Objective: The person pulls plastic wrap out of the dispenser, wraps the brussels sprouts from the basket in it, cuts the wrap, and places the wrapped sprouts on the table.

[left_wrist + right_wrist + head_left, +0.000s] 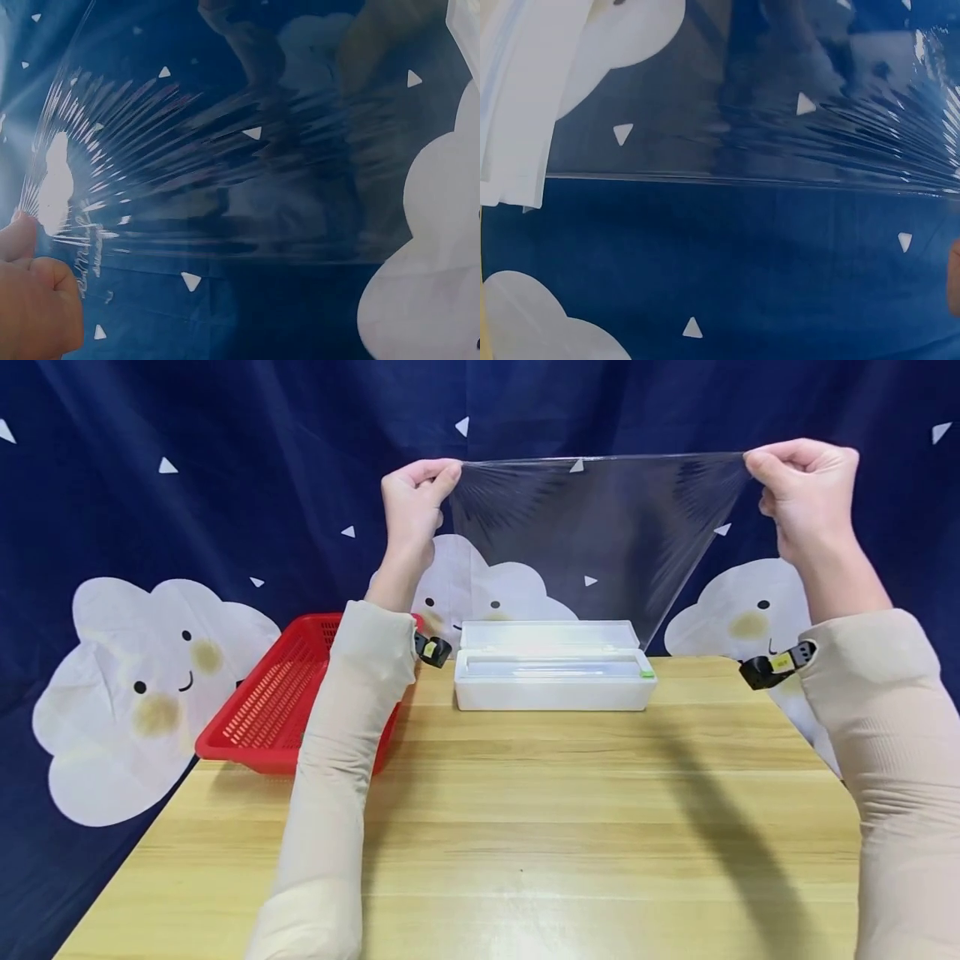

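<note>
A sheet of clear plastic wrap [592, 527] is stretched upward from a white wrap dispenser box [555, 695] whose lid stands raised at the back. My left hand [414, 506] pinches the sheet's upper left corner between thumb and forefinger. The upper right corner is pinched by my right hand [813, 493]. Creases fan out from both grips; in the left wrist view they spread from the left hand [41, 292]. Only a sliver of the right hand [954, 279] shows at the edge of the right wrist view. A clear roll lies inside the box, and a green piece [647, 674] sits at its right end.
A red plastic basket [258, 727] stands on the left of the wooden table [525, 827], partly behind my left forearm. Behind the table hangs a dark blue curtain [247, 443] with cloud and triangle prints.
</note>
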